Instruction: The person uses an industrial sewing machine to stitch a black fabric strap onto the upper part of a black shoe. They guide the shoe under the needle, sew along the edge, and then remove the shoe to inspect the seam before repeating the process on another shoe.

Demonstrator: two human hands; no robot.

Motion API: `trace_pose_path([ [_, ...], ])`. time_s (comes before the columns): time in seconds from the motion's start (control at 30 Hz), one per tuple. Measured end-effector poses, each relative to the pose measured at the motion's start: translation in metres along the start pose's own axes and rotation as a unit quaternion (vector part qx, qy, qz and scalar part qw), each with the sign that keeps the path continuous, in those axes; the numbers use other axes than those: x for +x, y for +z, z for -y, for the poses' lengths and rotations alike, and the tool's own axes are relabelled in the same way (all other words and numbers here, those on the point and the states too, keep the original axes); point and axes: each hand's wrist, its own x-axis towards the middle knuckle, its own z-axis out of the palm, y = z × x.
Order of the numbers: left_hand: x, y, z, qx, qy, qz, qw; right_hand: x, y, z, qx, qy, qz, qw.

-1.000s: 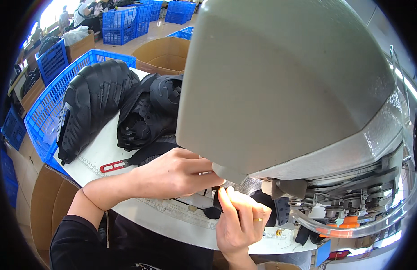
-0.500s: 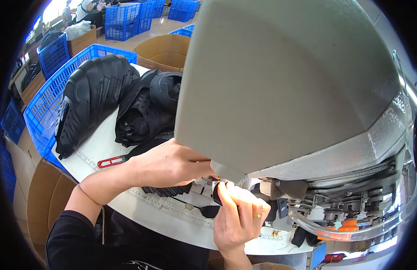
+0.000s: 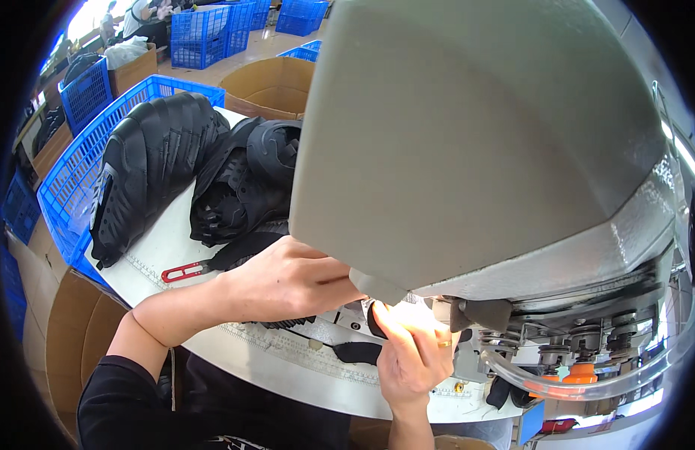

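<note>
A grey sewing machine [image 3: 467, 150] head fills the upper right and hides part of the work below it. My right hand [image 3: 415, 360] pinches a small black piece [image 3: 375, 319] of material under the machine's lower edge. Beside it, my left hand [image 3: 291, 281] is closed, its fingertips near that piece and partly hidden, so what they grip is not visible. From under the hands, a narrow black strip [image 3: 356, 352] lies on the white table [image 3: 287, 379]. Dark ribbed material shows below the left hand. Red-handled thread snips [image 3: 184, 271] rest near my left forearm.
Nested black shoe uppers [image 3: 156, 154] and another black upper [image 3: 235, 187] lie on the table's far left. A blue crate [image 3: 58, 184] stands just beyond, with an open cardboard box [image 3: 272, 84] behind. A clear tube [image 3: 588, 391] curves along the machine's right side.
My right hand has moved to the right with the black piece. The left hand has shifted slightly right, and the strip on the table has slid right too.
</note>
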Motion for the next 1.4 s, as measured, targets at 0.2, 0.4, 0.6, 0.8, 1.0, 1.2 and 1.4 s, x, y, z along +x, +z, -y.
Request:
trace_pose_path([
  [0.2, 0.002, 0.002, -0.003, 0.052, 0.019, -0.014, 0.998, -0.007, 0.001, -0.015, 0.055, 0.011, 0.003, 0.998],
  [0.4, 0.002, 0.009, -0.006, 0.115, 0.059, -0.050, 0.990, 0.004, -0.003, -0.032, 0.069, -0.032, 0.026, 0.997],
  [0.6, 0.006, 0.008, -0.013, 0.147, 0.068, -0.040, 0.986, -0.007, 0.000, -0.063, 0.113, -0.031, 0.037, 0.992],
  [0.8, -0.004, -0.010, 0.022, 0.004, 0.019, 0.040, 0.999, -0.001, -0.005, -0.046, 0.121, 0.026, 0.078, 0.989],
  [1.0, -0.010, 0.000, 0.032, 0.003, 0.032, -0.008, 0.999, -0.016, 0.010, -0.060, 0.190, 0.033, 0.053, 0.980],
  [1.2, -0.008, -0.002, 0.025, 0.036, 0.036, 0.009, 0.999, -0.030, 0.015, -0.079, 0.212, 0.026, 0.050, 0.976],
  [1.4, -0.005, 0.002, 0.024, 0.063, 0.063, -0.036, 0.995, -0.030, 0.018, -0.063, 0.174, 0.087, 0.027, 0.981],
])
